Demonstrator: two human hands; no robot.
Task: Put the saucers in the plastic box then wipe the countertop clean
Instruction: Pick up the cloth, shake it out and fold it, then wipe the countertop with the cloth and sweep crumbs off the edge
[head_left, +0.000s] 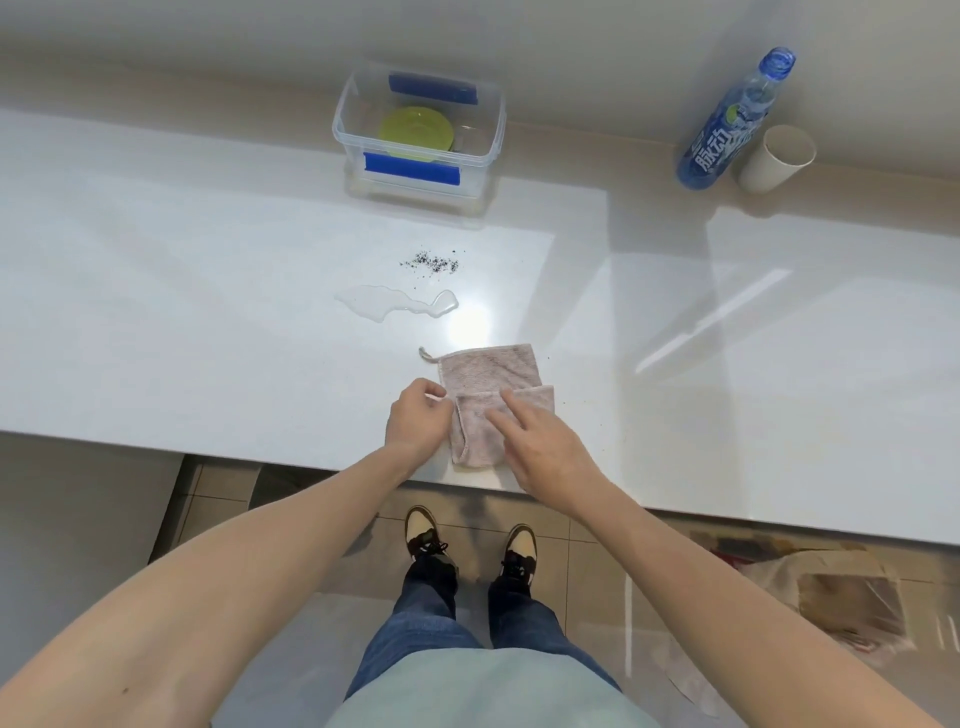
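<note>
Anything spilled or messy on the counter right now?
Yes. A clear puddle lies mid-countertop, with dark specks scattered just beyond it, towards the plastic box. Neither is wiped yet; both hands are on the cloth nearer the front edge.

Readable text is found on one item only: the blue drink bottle (727, 124), lying tilted at roughly 1 o'clock on the countertop (208, 260), just beside a paper cup (776, 158). Large white Chinese characters "脉动" are printed along the bottle's blue label, running lengthwise up the body. Smaller print higher on the label is seen but cannot be made out. No lettering is seen on the blue clips of the plastic box (421, 135) at 12 o'clock. No numbers or signs are legible elsewhere; a plastic bag (831, 597) on the floor at 4 o'clock carries reddish print that is too blurred to be read.
</note>
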